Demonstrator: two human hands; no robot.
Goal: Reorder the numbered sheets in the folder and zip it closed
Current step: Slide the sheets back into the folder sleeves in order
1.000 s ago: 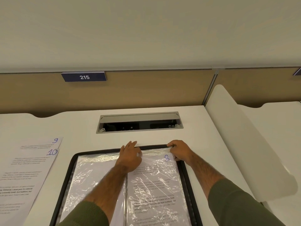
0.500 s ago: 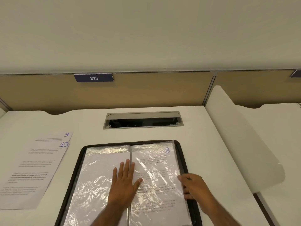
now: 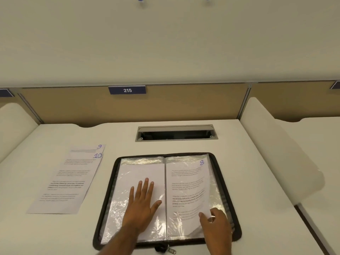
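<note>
A black zip folder (image 3: 237, 214) lies open on the white desk, its clear plastic sleeves spread to both sides. The right-hand sleeve holds the sheet numbered 8 (image 3: 185, 183). My left hand (image 3: 142, 204) lies flat with spread fingers on the left-hand sleeve (image 3: 132, 173). My right hand (image 3: 216, 225) pinches the lower right edge of the sleeve with sheet 8, which curls up slightly there. Two loose sheets lie left of the folder: sheet 10 (image 3: 68, 188) on top of sheet 9 (image 3: 88, 149). The zip pull (image 3: 170, 250) sits at the folder's near edge.
A grey cable hatch (image 3: 175, 133) is set into the desk (image 3: 257, 181) behind the folder. A beige partition with a blue plate marked 215 (image 3: 127, 90) closes the back. White curved dividers (image 3: 276, 155) rise at the desk's right and left sides.
Both hands have come back from the folder's top edge towards me. The left now lies flat on the left sleeve; the right has taken hold of the lower right edge of sheet 8's sleeve.
</note>
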